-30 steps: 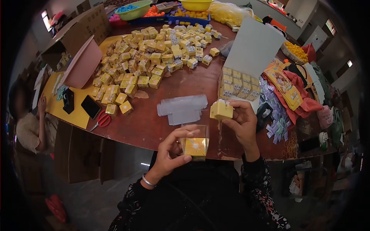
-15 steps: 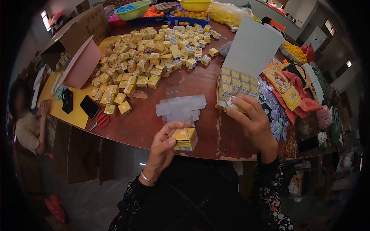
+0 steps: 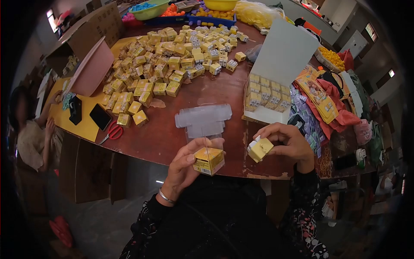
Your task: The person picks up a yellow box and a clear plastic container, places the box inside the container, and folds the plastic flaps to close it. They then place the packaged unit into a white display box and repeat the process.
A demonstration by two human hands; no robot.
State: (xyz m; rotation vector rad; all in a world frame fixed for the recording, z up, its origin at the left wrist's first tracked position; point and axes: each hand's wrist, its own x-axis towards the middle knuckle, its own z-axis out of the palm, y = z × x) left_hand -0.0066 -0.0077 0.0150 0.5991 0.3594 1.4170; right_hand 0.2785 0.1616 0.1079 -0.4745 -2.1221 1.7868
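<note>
My left hand point(image 3: 183, 166) is closed around a small yellow printed box point(image 3: 209, 161), with a clear plastic flap standing up from its top. In my right hand point(image 3: 286, 144) is a yellow-and-white toy cube point(image 3: 260, 150), pinched between thumb and fingers and held tilted just above the table's front part. The two hands are apart. Behind my left hand, flat clear plastic box blanks point(image 3: 202, 118) lie on the table. Beyond my right hand stands a white carton point(image 3: 282, 52) with its lid raised and rows of similar cubes point(image 3: 265, 93) inside.
A large heap of yellow boxes and cubes point(image 3: 159, 64) covers the table's back left. Red scissors point(image 3: 114, 131), a black phone point(image 3: 100, 118) and a tilted pink basin point(image 3: 91, 69) are at left, near a seated person point(image 3: 36, 140). Purple packets point(image 3: 306, 123) lie at right.
My right hand has come away from the carton toward me with a toy cube in it, leaving a gap in the front row. The box in my left hand has turned and shifted slightly.
</note>
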